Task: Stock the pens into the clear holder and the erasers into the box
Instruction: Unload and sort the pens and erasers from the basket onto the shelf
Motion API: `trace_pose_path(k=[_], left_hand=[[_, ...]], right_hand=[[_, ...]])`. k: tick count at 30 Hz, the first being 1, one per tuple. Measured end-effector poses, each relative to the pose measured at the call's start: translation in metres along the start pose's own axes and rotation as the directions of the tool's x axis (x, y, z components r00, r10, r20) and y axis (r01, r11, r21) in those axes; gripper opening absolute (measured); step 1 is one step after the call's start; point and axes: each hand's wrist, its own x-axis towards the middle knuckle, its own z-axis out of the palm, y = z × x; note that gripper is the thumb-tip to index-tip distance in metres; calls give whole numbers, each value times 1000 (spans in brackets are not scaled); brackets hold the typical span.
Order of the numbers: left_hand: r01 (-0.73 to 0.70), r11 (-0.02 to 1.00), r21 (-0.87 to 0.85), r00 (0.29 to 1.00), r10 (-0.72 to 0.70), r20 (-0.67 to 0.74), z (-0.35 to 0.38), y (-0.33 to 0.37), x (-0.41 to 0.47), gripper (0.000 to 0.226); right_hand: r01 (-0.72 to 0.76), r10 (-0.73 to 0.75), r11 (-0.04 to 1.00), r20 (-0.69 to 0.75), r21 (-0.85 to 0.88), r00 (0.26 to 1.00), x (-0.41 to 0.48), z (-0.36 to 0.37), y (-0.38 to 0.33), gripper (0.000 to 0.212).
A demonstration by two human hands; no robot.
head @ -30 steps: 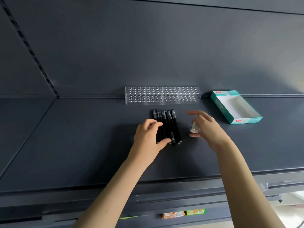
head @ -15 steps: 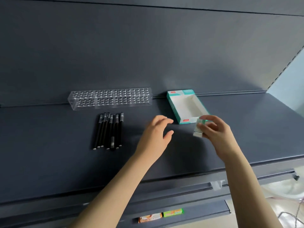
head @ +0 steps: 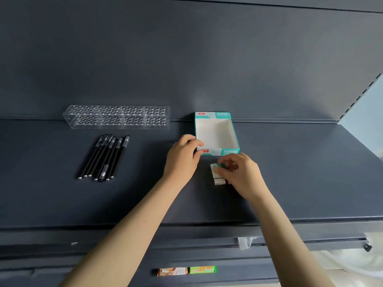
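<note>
A teal and white open box [head: 216, 149] stands on the dark shelf near the back wall, with nothing visible inside. My left hand [head: 183, 157] grips its near left corner. Just in front of the box, my right hand [head: 241, 172] holds a small stack of white erasers [head: 217, 176] on the shelf. Several black pens [head: 104, 158] lie in a bunch at the left. Behind them the clear holder [head: 118, 117], full of round holes, stands against the back wall.
The dark shelf [head: 310, 172] ends at a front lip below my arms and at a slanted right edge. A lower shelf shows two small packets [head: 186, 270], one orange and one green. Pale plastic wrap [head: 352, 264] lies at the lower right.
My left hand left the pens and moved right to grip the box corner. My right hand carried the erasers right and lowered them in front of the box. The view shifted right.
</note>
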Motion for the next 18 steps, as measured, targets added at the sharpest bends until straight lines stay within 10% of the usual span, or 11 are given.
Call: trace_pose_path(k=[10, 18], left_hand=[[-9, 996, -86, 999, 6, -34, -37, -10, -12, 41], [73, 896, 438, 984, 7, -177, -204, -118, -90, 33]], right_hand=[[82, -84, 996, -53, -42, 995, 13, -1, -24, 23], [481, -475, 872, 77, -90, 877, 20, 91, -176, 27]])
